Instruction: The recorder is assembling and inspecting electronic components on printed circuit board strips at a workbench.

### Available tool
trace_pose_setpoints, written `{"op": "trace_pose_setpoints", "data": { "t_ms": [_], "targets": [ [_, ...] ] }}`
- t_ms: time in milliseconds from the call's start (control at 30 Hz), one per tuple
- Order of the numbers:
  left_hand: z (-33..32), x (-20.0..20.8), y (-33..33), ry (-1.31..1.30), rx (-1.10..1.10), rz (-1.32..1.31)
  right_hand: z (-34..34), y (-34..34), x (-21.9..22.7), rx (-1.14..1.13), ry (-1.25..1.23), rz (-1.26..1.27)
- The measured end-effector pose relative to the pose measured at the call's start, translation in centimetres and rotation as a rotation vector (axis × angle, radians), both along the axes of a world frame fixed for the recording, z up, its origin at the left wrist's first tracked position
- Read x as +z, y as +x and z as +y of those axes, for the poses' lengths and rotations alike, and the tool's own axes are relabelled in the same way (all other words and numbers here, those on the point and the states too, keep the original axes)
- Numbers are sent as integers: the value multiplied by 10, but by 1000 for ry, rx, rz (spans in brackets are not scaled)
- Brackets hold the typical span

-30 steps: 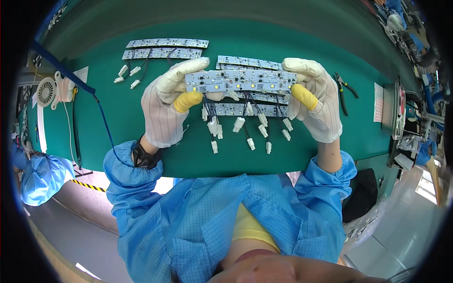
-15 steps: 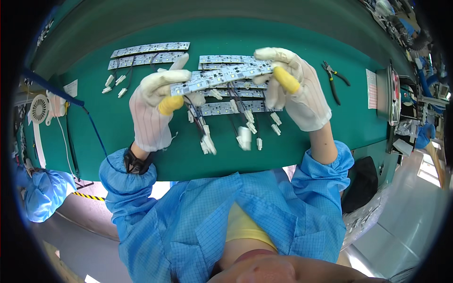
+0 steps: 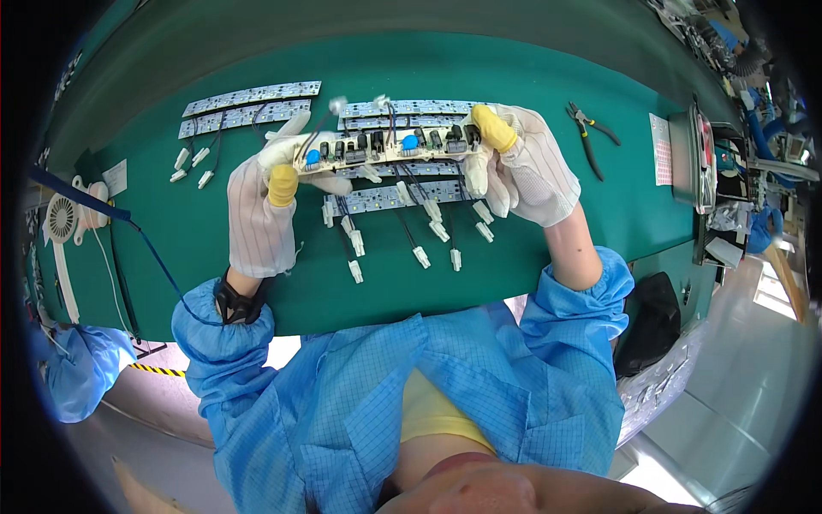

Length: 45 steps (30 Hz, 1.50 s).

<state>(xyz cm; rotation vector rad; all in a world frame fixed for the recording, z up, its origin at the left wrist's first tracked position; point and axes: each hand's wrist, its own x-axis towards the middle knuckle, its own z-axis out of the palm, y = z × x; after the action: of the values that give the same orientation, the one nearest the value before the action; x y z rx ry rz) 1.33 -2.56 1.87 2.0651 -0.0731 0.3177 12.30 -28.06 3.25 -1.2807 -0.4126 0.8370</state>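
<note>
We list 1 narrow circuit board (image 3: 372, 152), centre of the frame, component side showing, with 2 blue discs (image 3: 411, 143). Our left hand (image 3: 264, 210), gloved, is clamped on its left end; our right hand (image 3: 533, 167), likewise gloved, grips its right end. Behind it: further light strips (image 3: 374, 200) with dark leads and white connectors (image 3: 420, 257), on a green surface (image 3: 385, 300). Upper left: 2 wired strips (image 3: 251, 97). Upper right: pliers (image 3: 587, 148), black and yellow. Far left: 1 white fan (image 3: 62, 218).
</note>
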Motion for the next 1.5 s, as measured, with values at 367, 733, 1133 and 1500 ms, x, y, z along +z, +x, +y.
{"op": "trace_pose_setpoints", "data": {
  "t_ms": [367,733,1133,1500],
  "targets": [
    [10,-9,16,-433,99,74,15,-10,23,-185,-91,-268],
    [111,-22,53,914,633,-251,-14,56,-42,-60,-805,-1257],
    [-2,6,7,-1160,-281,286,1,13,1,-240,-276,-1625],
    [1,-5,-2,-609,-90,49,-5,15,1,-269,-296,-418]
  ]
}}
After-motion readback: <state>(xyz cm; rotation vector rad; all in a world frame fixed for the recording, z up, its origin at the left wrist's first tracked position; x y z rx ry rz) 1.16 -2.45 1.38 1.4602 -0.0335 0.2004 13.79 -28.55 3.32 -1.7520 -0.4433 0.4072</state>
